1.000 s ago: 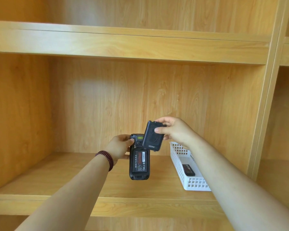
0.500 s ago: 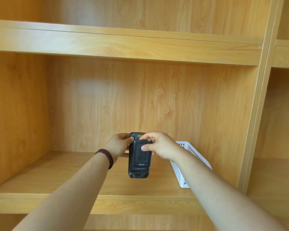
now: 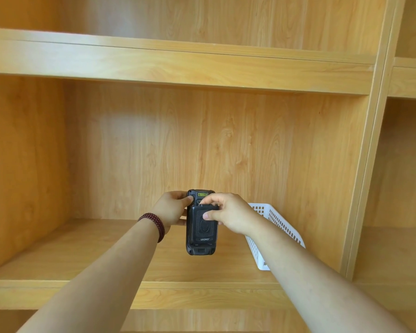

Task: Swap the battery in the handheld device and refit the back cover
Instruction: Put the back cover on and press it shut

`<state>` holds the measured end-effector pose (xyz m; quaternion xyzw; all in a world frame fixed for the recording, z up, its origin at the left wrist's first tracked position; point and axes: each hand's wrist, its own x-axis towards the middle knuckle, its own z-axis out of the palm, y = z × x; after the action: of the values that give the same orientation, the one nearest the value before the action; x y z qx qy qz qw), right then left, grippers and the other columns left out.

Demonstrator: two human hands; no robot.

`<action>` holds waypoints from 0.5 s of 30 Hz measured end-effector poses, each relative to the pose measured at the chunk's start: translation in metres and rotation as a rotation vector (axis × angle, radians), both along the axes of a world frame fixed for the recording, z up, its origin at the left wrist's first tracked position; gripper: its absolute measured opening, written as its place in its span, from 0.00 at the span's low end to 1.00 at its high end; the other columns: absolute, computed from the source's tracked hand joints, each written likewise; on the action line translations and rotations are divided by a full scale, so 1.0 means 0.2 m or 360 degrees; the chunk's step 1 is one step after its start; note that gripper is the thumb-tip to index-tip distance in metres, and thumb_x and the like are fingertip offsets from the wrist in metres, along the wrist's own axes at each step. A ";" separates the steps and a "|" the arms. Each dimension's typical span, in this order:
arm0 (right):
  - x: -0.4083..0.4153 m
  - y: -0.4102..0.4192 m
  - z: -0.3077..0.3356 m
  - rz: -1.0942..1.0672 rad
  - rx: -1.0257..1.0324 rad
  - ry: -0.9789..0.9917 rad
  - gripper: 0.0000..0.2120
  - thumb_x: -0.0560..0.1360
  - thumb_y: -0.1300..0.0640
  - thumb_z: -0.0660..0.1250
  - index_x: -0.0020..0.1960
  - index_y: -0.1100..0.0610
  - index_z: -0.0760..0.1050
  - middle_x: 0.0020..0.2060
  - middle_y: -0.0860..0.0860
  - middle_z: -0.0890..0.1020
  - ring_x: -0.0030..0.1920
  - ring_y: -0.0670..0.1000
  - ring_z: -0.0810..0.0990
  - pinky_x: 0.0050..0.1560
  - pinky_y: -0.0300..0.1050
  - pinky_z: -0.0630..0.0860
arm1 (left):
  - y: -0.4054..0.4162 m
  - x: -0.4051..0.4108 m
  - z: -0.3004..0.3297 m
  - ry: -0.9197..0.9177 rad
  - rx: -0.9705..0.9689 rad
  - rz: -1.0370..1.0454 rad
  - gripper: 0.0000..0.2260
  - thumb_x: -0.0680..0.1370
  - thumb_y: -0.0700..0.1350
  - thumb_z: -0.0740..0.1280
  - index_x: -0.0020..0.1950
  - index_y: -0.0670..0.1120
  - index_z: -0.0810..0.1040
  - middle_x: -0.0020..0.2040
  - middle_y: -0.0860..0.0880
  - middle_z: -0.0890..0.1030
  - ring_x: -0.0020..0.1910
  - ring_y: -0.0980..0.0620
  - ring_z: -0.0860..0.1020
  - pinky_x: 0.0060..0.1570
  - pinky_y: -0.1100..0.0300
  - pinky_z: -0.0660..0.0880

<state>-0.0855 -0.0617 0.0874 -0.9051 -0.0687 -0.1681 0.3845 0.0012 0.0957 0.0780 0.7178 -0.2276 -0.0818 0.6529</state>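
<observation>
Both hands meet at the middle of the view, forearms reaching in from the bottom corners. At about 9 o'clock of the device, the left hand [image 3: 172, 210], with a dark red bead bracelet [image 3: 154, 224] on its wrist, grips the black handheld device [image 3: 200, 247] by its upper left edge and holds it upright in the air above the wooden shelf [image 3: 82, 255]. At 3 o'clock the right hand [image 3: 228, 213] curls onto the back cover [image 3: 203, 230], thumb pressed on its ribbed face and fingertips hooked over its top edge; the cover lies flat on the device's back, with "urovo" readable near its lower end. Beyond the right wrist, at about 4 o'clock of the device, a white perforated plastic basket [image 3: 277, 221] sits on the shelf near the cabinet's back panel [image 3: 202, 145].
</observation>
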 end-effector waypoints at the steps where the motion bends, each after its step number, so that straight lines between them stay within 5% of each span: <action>1: 0.00 0.00 -0.01 0.0002 -0.0006 -0.0011 0.10 0.73 0.59 0.72 0.46 0.43 0.79 0.41 0.42 0.80 0.42 0.46 0.80 0.51 0.50 0.79 | 0.00 0.00 0.00 0.0005 0.0008 0.0006 0.07 0.82 0.43 0.62 0.52 0.46 0.80 0.45 0.45 0.86 0.41 0.50 0.85 0.32 0.57 0.81; 15: 0.02 -0.04 -0.03 -0.0038 -0.0059 -0.0059 0.09 0.72 0.57 0.74 0.46 0.42 0.80 0.42 0.42 0.81 0.41 0.44 0.79 0.50 0.47 0.79 | -0.04 0.04 0.01 0.0001 -0.0021 0.0011 0.08 0.82 0.43 0.62 0.50 0.47 0.81 0.43 0.46 0.86 0.38 0.51 0.85 0.31 0.58 0.81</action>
<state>-0.0816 -0.0705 0.0819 -0.9096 -0.0680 -0.1881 0.3642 0.0084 0.0879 0.0802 0.7143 -0.2255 -0.0784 0.6578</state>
